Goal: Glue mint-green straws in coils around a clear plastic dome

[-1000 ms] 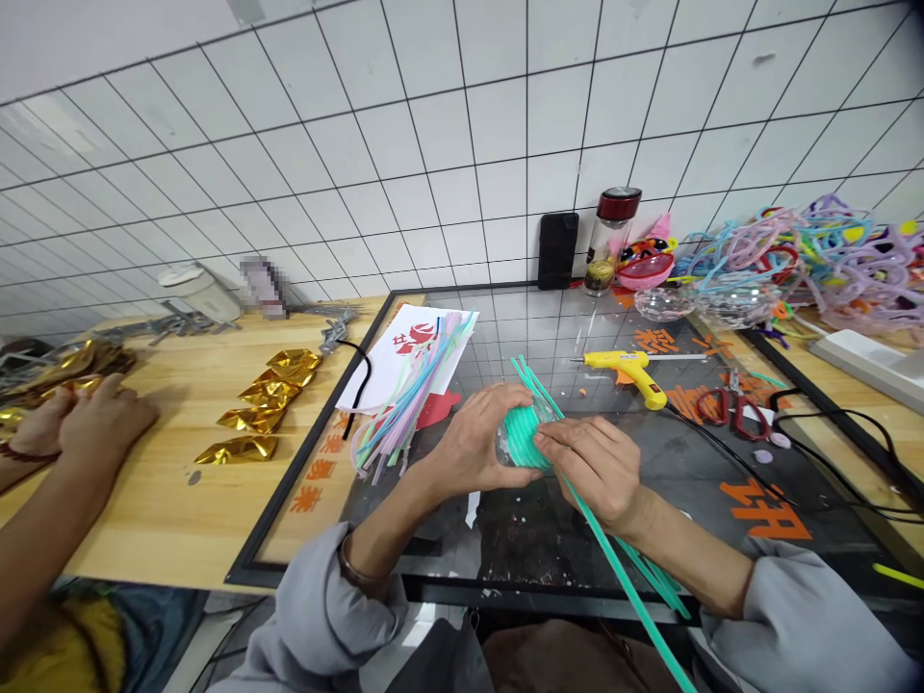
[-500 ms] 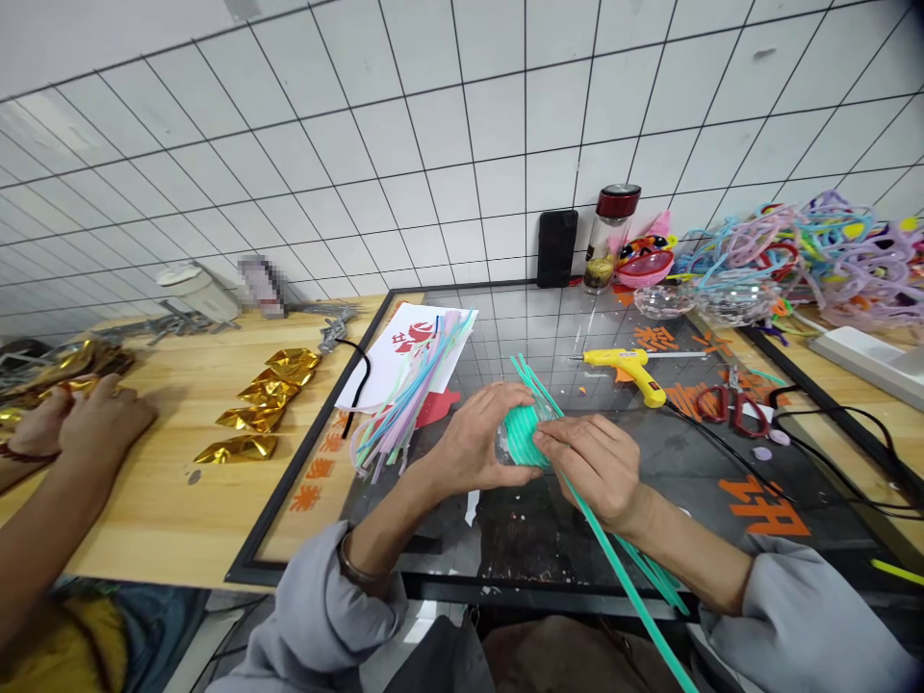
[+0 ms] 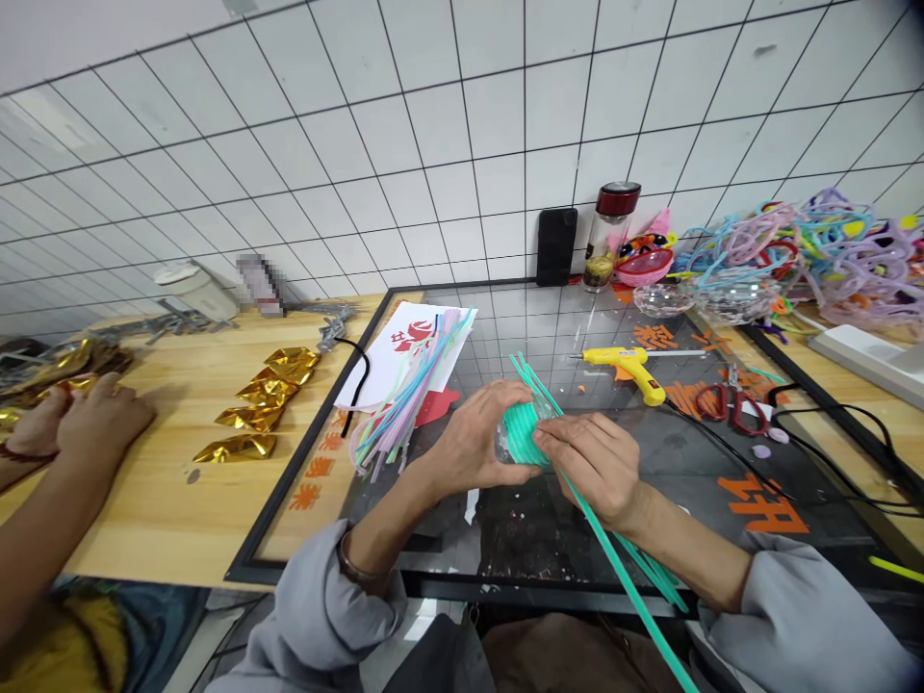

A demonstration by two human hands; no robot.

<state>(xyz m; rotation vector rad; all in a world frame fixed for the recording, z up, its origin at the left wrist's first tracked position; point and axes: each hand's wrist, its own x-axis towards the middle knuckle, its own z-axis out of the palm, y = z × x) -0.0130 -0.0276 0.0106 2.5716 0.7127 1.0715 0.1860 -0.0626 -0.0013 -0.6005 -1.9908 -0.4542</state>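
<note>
Between my hands, above the dark glass board [image 3: 498,534], is a clear plastic piece partly covered with rows of green pipe cleaner [image 3: 521,432]. My left hand [image 3: 473,438] curls round its left side, thumb below and fingers on top. With thumb and fingers pinched, my right hand [image 3: 596,467] grips a long green pipe cleaner [image 3: 621,568] at the piece's right edge; its tail runs down toward me. More loose green pipe cleaners [image 3: 654,570] lie under my right wrist, and other ends stick out beyond the piece.
A yellow glue gun [image 3: 627,364], red-handled scissors [image 3: 732,409] and cables lie at right. Behind stand a black phone [image 3: 556,247] and a glass bottle [image 3: 604,241]. Left are pastel pipe cleaners [image 3: 415,395] on paper, gold foil pieces [image 3: 278,390] and another person's hands [image 3: 101,419].
Almost nothing differs. Both hands keep their hold on the green-covered piece and the pipe cleaner, and the view has shifted very slightly.
</note>
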